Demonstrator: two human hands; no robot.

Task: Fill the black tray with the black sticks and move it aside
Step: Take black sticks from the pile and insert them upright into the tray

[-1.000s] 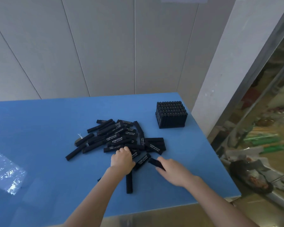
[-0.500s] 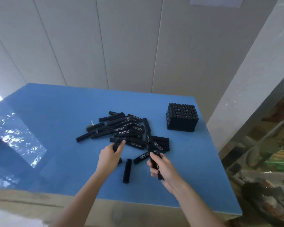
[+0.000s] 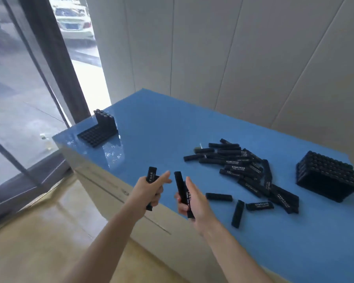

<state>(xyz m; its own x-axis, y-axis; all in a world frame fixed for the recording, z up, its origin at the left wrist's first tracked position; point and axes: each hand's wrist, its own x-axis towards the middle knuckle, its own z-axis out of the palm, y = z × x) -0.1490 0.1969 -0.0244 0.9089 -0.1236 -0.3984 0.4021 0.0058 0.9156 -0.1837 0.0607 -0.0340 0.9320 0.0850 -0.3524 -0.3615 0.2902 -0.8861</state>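
Note:
My left hand [image 3: 149, 189] grips black sticks [image 3: 151, 176] upright, over the table's near edge. Beside it my right hand [image 3: 194, 203] holds another black stick [image 3: 181, 186], also upright. A loose pile of black sticks [image 3: 243, 168] with white lettering lies on the blue table [image 3: 161, 135] to the right of my hands. At the far left corner sits a black tray [image 3: 94, 135], mostly bare, with a row of sticks [image 3: 105, 123] standing along its back. A second tray packed full of sticks [image 3: 327, 176] stands at the right.
Two single sticks [image 3: 219, 196] [image 3: 237, 213] lie apart near the front edge. A glass door with a dark frame [image 3: 49, 58] is on the left; a white panelled wall [image 3: 233, 58] rises behind the table. Beige floor [image 3: 39, 231] lies below.
Both hands have lifted off the pile, each with sticks, and now hold them upright. My view has swung left, bringing the far-left tray and glass door into sight.

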